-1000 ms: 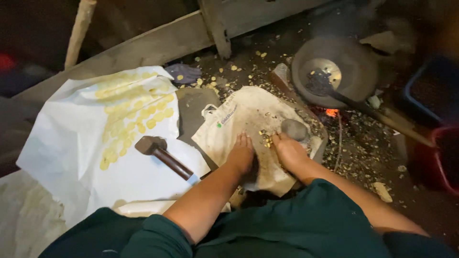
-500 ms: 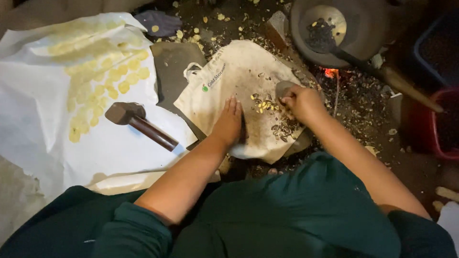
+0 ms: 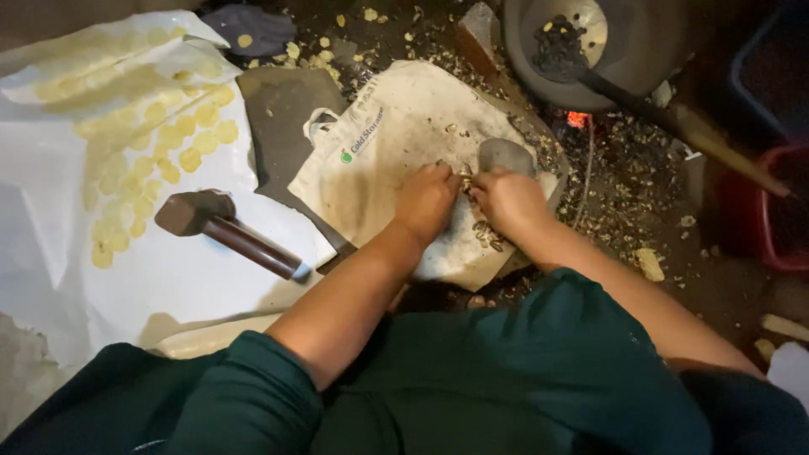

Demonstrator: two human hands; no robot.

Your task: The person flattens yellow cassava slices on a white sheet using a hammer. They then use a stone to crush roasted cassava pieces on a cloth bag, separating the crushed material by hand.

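The dirt floor (image 3: 674, 278) is strewn with shell scraps. A cloth bag (image 3: 396, 160) lies under both hands. A white sheet (image 3: 152, 286) spreads beyond the left hand (image 3: 425, 202).

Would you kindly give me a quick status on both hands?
Left hand and right hand together on the cloth bag, picking at seeds. Grey stone beside right hand. Hammer lies apart.

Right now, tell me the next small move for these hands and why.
Probably pinch one piece from the small heap of bits on the cloth bag. Both the left hand and the right hand already rest fingertip to fingertip at that heap, beside the grey stone, while the hammer lies untouched off to the left.
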